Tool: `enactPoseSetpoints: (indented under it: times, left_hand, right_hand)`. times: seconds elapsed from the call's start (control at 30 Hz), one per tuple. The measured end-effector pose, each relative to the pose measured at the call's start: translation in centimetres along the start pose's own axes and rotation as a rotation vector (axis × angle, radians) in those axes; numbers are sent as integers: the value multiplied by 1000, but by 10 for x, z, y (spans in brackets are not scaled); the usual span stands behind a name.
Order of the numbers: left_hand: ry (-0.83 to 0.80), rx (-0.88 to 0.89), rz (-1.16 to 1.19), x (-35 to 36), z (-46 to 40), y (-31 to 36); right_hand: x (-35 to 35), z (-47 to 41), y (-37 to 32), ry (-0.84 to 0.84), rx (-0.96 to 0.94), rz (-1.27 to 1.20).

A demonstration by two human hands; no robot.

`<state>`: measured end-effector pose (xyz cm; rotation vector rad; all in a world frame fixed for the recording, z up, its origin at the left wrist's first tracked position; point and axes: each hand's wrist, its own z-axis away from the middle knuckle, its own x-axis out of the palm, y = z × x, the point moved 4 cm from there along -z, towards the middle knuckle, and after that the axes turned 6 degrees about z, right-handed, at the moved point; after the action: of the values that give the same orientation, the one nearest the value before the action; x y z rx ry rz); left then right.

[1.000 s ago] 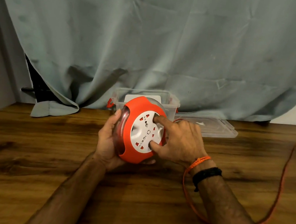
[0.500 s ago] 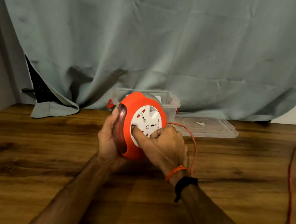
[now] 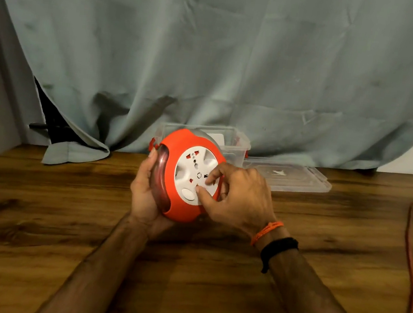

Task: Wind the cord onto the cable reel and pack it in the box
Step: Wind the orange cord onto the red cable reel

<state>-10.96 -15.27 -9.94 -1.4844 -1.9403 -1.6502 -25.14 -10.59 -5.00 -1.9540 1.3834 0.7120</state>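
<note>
An orange cable reel [image 3: 182, 208] with a white socket face stands on edge above the wooden table [image 3: 61, 216]. My left hand [image 3: 142, 195] cups its back and left side. My right hand [image 3: 236, 199] has thumb and fingers pressed on the white socket disc. The orange cord [image 3: 409, 262] trails loose over the table on the right and runs out under my right forearm; a short piece shows between my right fingers. The clear plastic box [image 3: 231, 138] stands behind the reel, partly hidden by it.
The box's clear lid [image 3: 297, 178] lies flat to the right of the box. A grey-green curtain [image 3: 214, 52] hangs behind the table and drapes onto it at the left. A pale wall borders the left edge.
My right hand has turned the white disc around, moving from the disc's lower left to its right side. The loose cord on the table has shifted and shortened. The left hand stays put.
</note>
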Motion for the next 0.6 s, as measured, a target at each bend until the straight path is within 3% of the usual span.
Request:
enactPoseSetpoints:
  times: [0.2, 0.47, 0.6]
  left_hand:
    - [42, -86, 10, -3, 0, -4]
    - [-206, -307, 112, -6, -1, -10]
    - [-221, -410, 72, -7, -1, -16]
  right_hand:
    - [0, 2, 4, -54, -90, 88]
    - [3, 2, 7, 7, -169, 171]
    - [3, 0, 10, 40, -167, 216]
